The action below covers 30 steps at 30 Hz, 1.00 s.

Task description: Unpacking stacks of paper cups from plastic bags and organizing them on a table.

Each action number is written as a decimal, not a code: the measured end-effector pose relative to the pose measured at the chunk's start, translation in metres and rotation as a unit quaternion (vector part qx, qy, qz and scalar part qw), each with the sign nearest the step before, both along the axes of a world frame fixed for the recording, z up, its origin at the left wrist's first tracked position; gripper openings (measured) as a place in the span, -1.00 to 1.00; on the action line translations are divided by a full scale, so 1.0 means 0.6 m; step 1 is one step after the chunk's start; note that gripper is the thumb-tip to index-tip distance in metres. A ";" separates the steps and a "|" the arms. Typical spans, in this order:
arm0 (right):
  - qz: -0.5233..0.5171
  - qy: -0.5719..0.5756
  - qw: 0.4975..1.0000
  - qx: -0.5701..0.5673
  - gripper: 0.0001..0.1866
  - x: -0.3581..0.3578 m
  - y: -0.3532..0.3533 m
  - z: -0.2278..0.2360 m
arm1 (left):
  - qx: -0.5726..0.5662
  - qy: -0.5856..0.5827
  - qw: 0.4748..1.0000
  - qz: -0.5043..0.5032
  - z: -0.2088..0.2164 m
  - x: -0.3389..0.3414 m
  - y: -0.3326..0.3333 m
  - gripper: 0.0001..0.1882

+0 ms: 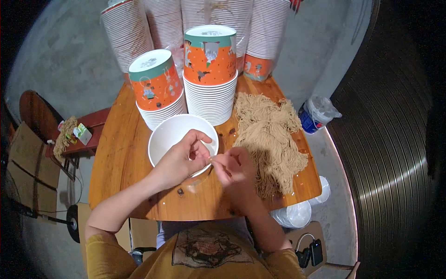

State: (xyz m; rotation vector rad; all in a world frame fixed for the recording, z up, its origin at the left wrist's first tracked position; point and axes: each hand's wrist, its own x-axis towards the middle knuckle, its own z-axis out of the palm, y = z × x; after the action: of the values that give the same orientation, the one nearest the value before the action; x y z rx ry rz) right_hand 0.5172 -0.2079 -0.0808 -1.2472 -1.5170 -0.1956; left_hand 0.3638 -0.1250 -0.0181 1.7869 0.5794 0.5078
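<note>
View: looking down from the person's head onto a small wooden table [121,158]; places below are given rel. to the white bowl.
White bowl [174,132]: open side up, near the table's front-left, partly covered by the left hand.
Left hand [183,158]: lies over the bowl's front-right rim, fingers curled in, thumb and forefinger pinched together at the tip on something very thin; too small to say what it is.
Right hand [234,169]: just right of the bowl, above the table top, fingers bent, thumb and forefinger pinched and meeting the left hand's fingertips; seems to pinch the same thin bit, prob. a strand, can't tell for sure.
Heap of tan string [269,139]: loose bundle of strands on the table, right of the bowl, running from the cups at the back to the table's front edge; right hand sits at its left edge.
Short cup stacks: two stacks of paper cups, upside down, orange and green w/ small pictures, directly behind the bowl; the left one [155,88] leans a bit, the right one [210,69] is taller and touches the bowl's back rim or nearly so.
Tall cup stacks [162,23]: several long white-ribbed stacks further behind the bowl, at the table's far edge.
Clear lids [295,215]: stack on the floor, front-right of the bowl, past the table edge.
Blue and white bag [313,116]: on the floor, far right of the bowl.
Low red stool [93,121]: left of the bowl, off the table, w/ small odds and ends on it.
Person: yellow shirt [204,253] at the lower edge, both forearms reaching up to the table.
</note>
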 end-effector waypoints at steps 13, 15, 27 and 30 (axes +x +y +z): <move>0.099 -0.040 0.991 -0.080 -0.85 0.021 0.009 0.032 | 0.078 0.031 0.996 0.001 -0.004 -0.003 0.002 -0.63; 0.185 0.179 0.942 -0.216 -0.95 0.023 0.011 0.025 | 0.067 0.023 0.997 -0.004 -0.003 -0.002 0.000 -0.63; 0.219 0.316 0.884 -0.264 -0.94 0.012 -0.002 0.021 | 0.061 0.018 0.998 0.004 0.001 -0.006 -0.003 -0.64; 0.193 0.284 0.906 -0.248 -0.93 0.004 -0.008 0.030 | 0.058 0.020 0.998 0.001 0.004 -0.007 -0.003 -0.65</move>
State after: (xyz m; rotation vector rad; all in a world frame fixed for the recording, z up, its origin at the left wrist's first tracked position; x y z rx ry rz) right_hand 0.5194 -0.2130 -0.0625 -1.2074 -1.2857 0.7986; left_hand 0.3599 -0.1269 -0.0159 1.9112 0.5904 0.5170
